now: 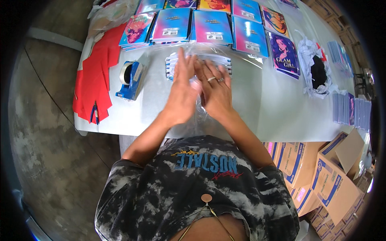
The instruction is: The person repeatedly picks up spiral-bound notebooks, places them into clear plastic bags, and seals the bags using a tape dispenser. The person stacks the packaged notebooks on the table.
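A small stack of spiral notebooks lies in front of me, its layered edges facing me. Clear plastic wrap spreads around it and trails toward my body. My left hand is turned edge-on, its fingers stretched out over the left part of the stack and slightly blurred. Beside it, my right hand, with rings on it, rests flat on the plastic and stack with fingers extended. The hands nearly touch at the middle and hide much of the stack. Neither grips anything that I can see.
Piles of colourful notebooks line the table's far side. A blue tape dispenser, red sheets and small snips are on the left. At right are a crumpled plastic bag, more notebook stacks and cardboard boxes.
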A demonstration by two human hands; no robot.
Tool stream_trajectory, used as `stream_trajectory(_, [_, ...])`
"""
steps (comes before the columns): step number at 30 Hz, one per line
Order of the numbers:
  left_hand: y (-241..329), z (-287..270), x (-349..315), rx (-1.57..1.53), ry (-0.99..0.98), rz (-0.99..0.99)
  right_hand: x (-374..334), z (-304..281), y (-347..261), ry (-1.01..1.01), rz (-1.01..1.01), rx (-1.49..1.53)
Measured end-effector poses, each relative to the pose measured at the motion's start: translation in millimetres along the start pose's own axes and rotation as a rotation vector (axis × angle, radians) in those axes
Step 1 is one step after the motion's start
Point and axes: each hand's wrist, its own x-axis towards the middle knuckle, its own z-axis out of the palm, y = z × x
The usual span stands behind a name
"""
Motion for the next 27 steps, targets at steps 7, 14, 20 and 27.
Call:
stream_trajectory(7, [-1, -59, 81, 0.738, -0.049, 0.391, 1, -1, -2, 0.024, -0.028, -0.005])
stream_trajectory(14, [20, -63, 123, 0.082, -0.228, 0.085, -2, 2, 1, 0.043, -0.016, 0.024])
stream_trajectory(20, [-9, -27, 50, 0.535, -0.264, 0.168, -5, 16, 12, 0.262, -0.021, 0.19])
stream_trajectory(27, [-32, -17, -5, 0.955, -0.064, 0.577, 0, 18, 12, 0.387, -0.017, 0.273])
